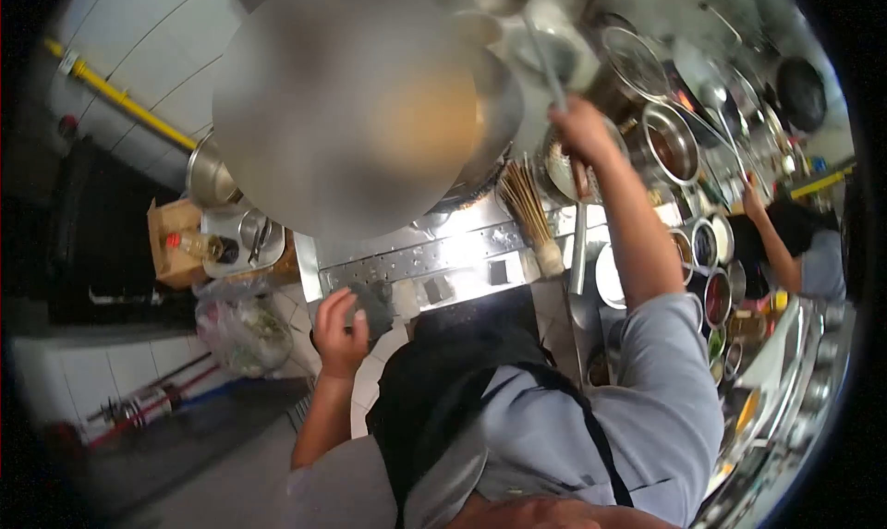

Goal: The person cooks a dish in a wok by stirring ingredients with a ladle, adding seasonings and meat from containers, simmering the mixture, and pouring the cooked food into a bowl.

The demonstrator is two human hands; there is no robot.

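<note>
My right hand [587,132] is closed around the handle of a long metal ladle [545,58], whose bowl is at the top of the view. To the left of it, a wok [499,104] stands on the stove, largely hidden by a blurred grey patch. My left hand [340,333] holds a dark folded cloth [372,312] near the front edge of the steel counter. A bamboo brush [528,206] lies between the wok and a pot with pale contents [559,169].
Steel pots [670,145] and seasoning containers [716,298] line the right side. Another person's arm [774,243] reaches in at the far right. A tray [242,243], a cardboard box [176,238] and a plastic bag [242,335] are at the left.
</note>
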